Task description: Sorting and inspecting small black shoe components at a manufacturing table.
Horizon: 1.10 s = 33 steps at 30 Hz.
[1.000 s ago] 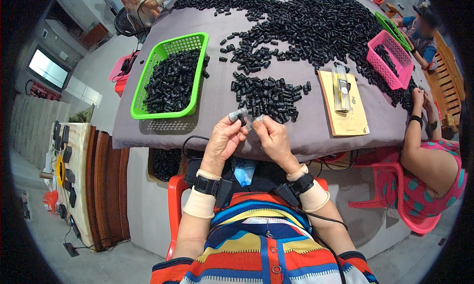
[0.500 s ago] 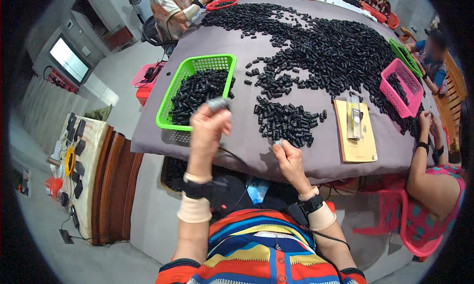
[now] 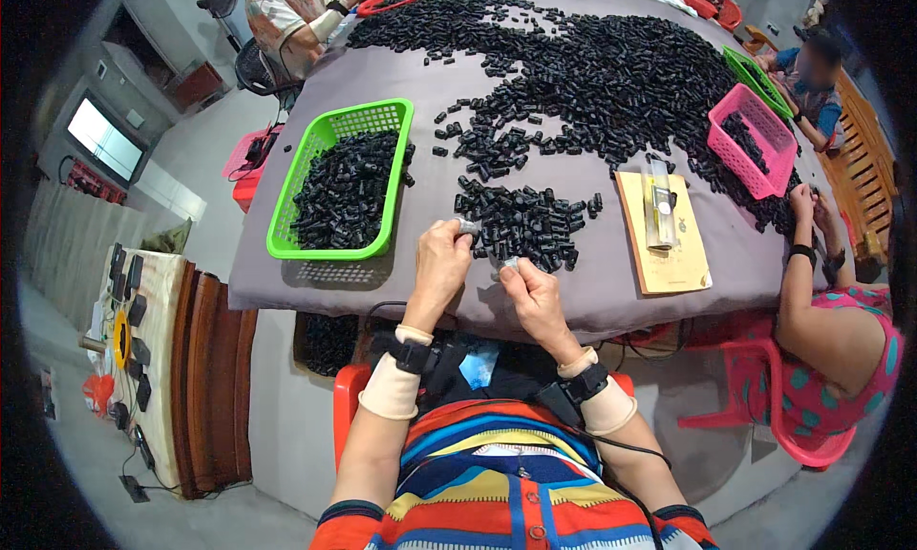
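Note:
Right in front of me is a small pile of short black cylindrical pieces (image 3: 530, 227) on the grey cloth. My left hand (image 3: 441, 271) is at its near left edge, fingers bent together, with grey wrapping on the fingertips. My right hand (image 3: 538, 301) is closed at the near edge of the pile, thumb pressed against the fingers and grey wrapping at the tips. What either hand pinches, if anything, is hidden. To the left of my left hand stands a green plastic basket (image 3: 404, 158) partly filled with the same black pieces.
A large heap of black pieces (image 3: 611, 91) spreads across the table behind. A yellow pad (image 3: 676, 271) carrying a clear plastic case (image 3: 659, 211) lies to the right. Beyond it are a pink basket (image 3: 728, 158) and a co-worker's hands (image 3: 805, 204). Cables hang at the table's front edge.
My left hand has moved from over the green basket's near right corner, rightward to the small pile. My right hand stays by the pile's near edge. The whole view has shifted a little.

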### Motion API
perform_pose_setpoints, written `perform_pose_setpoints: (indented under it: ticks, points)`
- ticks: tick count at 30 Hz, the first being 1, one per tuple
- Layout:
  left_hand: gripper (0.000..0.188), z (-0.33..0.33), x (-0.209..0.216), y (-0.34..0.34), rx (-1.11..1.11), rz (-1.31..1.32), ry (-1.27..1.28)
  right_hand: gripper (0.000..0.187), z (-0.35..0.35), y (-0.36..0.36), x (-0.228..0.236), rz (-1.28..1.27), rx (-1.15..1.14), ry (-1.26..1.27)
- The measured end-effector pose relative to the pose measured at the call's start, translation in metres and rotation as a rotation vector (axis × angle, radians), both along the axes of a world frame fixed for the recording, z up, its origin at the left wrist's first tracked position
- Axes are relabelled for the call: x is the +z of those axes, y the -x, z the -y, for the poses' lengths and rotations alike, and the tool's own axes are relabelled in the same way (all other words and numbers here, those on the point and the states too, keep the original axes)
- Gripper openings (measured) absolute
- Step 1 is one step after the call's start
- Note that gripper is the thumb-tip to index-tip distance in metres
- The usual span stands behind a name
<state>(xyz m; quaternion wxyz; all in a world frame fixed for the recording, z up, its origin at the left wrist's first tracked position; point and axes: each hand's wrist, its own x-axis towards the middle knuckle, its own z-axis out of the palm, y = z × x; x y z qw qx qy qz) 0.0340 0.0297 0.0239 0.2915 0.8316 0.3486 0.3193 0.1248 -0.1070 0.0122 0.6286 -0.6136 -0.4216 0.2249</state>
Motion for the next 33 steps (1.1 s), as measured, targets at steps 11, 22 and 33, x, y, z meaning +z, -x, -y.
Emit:
perform_pose_setpoints:
  ticks: [11,22,33]
  points:
    - [0.022,0.003,-0.004,-0.007,0.053,-0.08,-0.027,0.031,0.003,-0.003,0.003,0.085,0.017,0.014]
    - [0.021,0.035,0.004,0.024,-0.233,0.379,0.905,0.019,0.002,-0.002,-0.001,-0.039,0.01,-0.018]
    - [0.023,0.044,-0.01,0.018,-0.199,0.753,1.023,0.02,0.003,0.0,0.001,-0.023,0.036,0.039]
